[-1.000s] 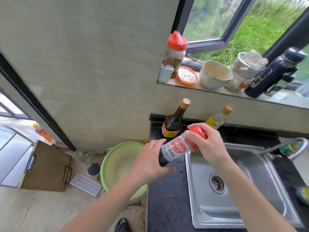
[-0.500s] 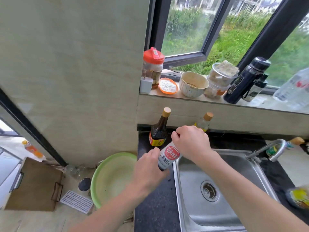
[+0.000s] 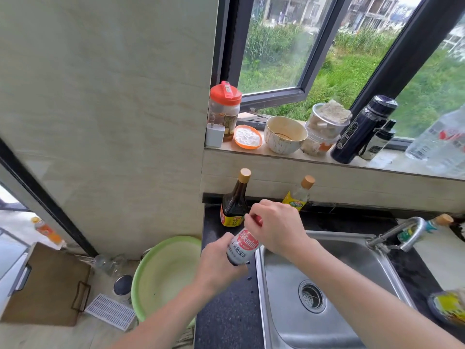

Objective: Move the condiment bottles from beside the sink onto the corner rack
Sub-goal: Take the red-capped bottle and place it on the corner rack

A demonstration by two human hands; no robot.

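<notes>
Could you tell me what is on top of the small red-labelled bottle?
The right hand grips the top of the bottle; a sliver of red cap shows between its fingers, the rest is covered.

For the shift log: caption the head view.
A red-capped bottle, left hand gripping its base, right hand its cap, beside the sink; a dark bottle and a yellow-labelled bottle behind.

Red-capped sauce bottle: base gripped by left hand, cap covered by right hand; dark soy bottle just behind the grip.
</notes>
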